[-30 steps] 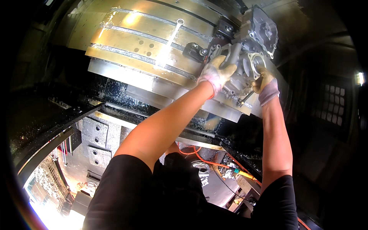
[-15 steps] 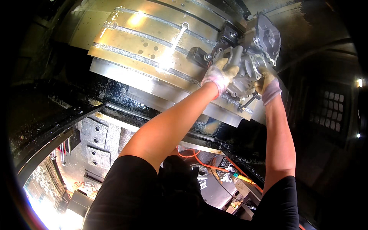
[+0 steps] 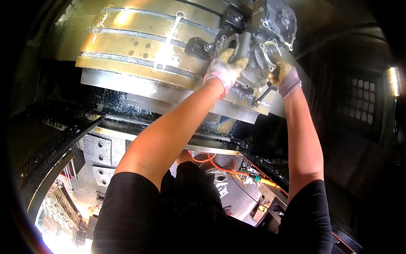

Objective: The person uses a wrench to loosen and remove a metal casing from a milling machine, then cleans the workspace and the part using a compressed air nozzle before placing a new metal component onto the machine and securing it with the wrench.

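Observation:
A grey cast-metal housing (image 3: 254, 73) with round openings and flanges sits at the right end of the slotted machine table (image 3: 114, 44). My left hand (image 3: 224, 71), in a pale work glove, grips its left side with thumb and fingers apart around the casting. At the right side, my gloved right hand (image 3: 286, 76) has its fingers curled around the edge near a ring-shaped flange (image 3: 269, 54). Its fingertips are partly hidden. Dark clamp blocks with bolts (image 3: 198, 47) stand left of the housing, and another bolt-like fastener (image 3: 264, 95) is below it.
A combination wrench (image 3: 170, 37) lies across the table slots, left of the clamps. Metal chips fill the slots. Behind the housing stands another grey casting section (image 3: 281, 20). An orange hose (image 3: 232, 171) and more parts lie below, beyond the machine's front sill (image 3: 211, 149).
The whole scene has shifted left and slightly up in the picture as my head view moved. Both hands stay on the housing, with little change in their grip.

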Available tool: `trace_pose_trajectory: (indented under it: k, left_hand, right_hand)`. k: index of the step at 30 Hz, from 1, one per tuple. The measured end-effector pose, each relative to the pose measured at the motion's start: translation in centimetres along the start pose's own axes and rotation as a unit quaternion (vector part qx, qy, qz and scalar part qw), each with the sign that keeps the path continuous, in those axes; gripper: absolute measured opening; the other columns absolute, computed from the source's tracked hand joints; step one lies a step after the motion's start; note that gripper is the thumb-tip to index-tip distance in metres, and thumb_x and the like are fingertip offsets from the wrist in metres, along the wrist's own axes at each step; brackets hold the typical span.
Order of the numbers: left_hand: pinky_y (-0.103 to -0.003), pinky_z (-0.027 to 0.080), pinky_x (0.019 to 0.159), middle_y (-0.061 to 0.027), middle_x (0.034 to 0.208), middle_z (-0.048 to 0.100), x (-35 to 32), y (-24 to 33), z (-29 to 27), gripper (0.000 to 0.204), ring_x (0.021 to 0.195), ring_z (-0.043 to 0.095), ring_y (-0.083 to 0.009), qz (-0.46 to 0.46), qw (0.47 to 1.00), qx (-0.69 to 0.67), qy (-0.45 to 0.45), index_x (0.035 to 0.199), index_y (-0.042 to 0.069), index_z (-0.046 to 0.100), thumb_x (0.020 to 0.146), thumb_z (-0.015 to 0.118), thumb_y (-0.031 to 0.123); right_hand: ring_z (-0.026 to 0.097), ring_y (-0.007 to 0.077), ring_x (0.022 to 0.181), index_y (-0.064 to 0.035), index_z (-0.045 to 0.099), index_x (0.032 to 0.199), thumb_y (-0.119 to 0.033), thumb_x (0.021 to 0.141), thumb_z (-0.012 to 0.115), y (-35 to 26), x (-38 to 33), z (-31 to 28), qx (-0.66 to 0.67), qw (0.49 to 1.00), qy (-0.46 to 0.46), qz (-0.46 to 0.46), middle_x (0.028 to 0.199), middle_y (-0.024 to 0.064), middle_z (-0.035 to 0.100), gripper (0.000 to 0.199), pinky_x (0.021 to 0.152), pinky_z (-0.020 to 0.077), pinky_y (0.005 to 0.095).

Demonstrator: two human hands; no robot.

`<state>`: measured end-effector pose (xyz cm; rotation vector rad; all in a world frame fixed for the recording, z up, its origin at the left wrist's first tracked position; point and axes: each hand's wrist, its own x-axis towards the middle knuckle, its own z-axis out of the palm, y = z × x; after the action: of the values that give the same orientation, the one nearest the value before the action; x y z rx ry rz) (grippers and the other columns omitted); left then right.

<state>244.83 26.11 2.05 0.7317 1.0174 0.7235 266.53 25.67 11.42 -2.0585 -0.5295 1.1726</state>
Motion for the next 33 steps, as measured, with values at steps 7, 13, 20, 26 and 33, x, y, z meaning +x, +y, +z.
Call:
trace_pose_trajectory:
  k: [7, 13, 20, 26, 33]
  left_hand:
    - [-0.034, 0.052, 0.101, -0.0191, 0.132, 0.07, -1.1, 1.6, -1.5, 0.075, 0.114, 0.069, -0.0243, -0.045, 0.999, 0.025, -0.013, 0.149, 0.001, 0.053, 0.09, 0.077, 0.039]
    - [-0.03, 0.051, 0.076, -0.0121, 0.116, 0.072, -1.1, 1.1, -1.4, 0.077, 0.089, 0.065, -0.0153, -0.045, 0.998, 0.042, 0.008, 0.155, 0.001, 0.047, 0.092, 0.076, 0.033]
    - [-0.04, 0.052, 0.105, -0.0173, 0.139, 0.064, -3.1, 5.5, -0.4, 0.066, 0.124, 0.064, -0.0287, 0.011, 0.967, 0.254, 0.025, 0.148, 0.002, 0.055, 0.092, 0.075, 0.032]
    - [-0.046, 0.048, 0.112, -0.0207, 0.139, 0.063, -4.3, 11.7, 7.1, 0.054, 0.128, 0.061, -0.0369, 0.499, 0.699, 0.511, -0.019, 0.136, 0.005, 0.062, 0.092, 0.073, 0.034]
    - [-0.045, 0.04, 0.118, -0.0144, 0.141, 0.064, 3.7, 9.4, 11.3, 0.051, 0.13, 0.061, -0.0335, 0.441, 0.56, 0.672, -0.202, 0.138, 0.011, 0.063, 0.105, 0.046, 0.046]
  right_hand:
    - [0.063, 0.0211, 0.051, -0.0028, 0.061, 0.113, -0.036, 0.093, 0.07, -0.2, -1.2, 1.4, -0.056, 0.998, 0.024, 0.006, 0.081, 0.01, 0.06, 0.04, 0.044, 0.0503, 0.034]
    - [0.065, 0.0209, 0.054, 0.0011, 0.055, 0.133, -0.035, 0.092, 0.07, -0.2, -2.8, 3.0, -0.099, 0.993, 0.062, -0.019, 0.082, 0.0137, 0.068, 0.057, 0.045, 0.0521, 0.0334]
    - [0.069, 0.0206, 0.071, 0.0002, 0.049, 0.145, -0.057, 0.093, 0.071, -1.8, -4.6, 0.9, -0.148, 0.987, -0.026, -0.055, 0.09, 0.0122, 0.071, 0.081, 0.062, 0.0572, 0.0359]
    - [0.067, 0.0239, 0.097, -0.0025, 0.053, 0.145, -0.059, 0.101, 0.056, 13.1, 4.0, -13.6, 0.209, 0.956, 0.205, -0.025, 0.121, 0.0152, 0.069, 0.072, 0.083, 0.0535, 0.0405]
    - [0.063, 0.0285, 0.11, -0.0023, 0.056, 0.142, -0.064, 0.103, 0.05, 16.7, 7.0, -3.7, 0.356, 0.923, 0.084, 0.121, 0.13, 0.0164, 0.066, 0.074, 0.099, 0.0498, 0.0432]
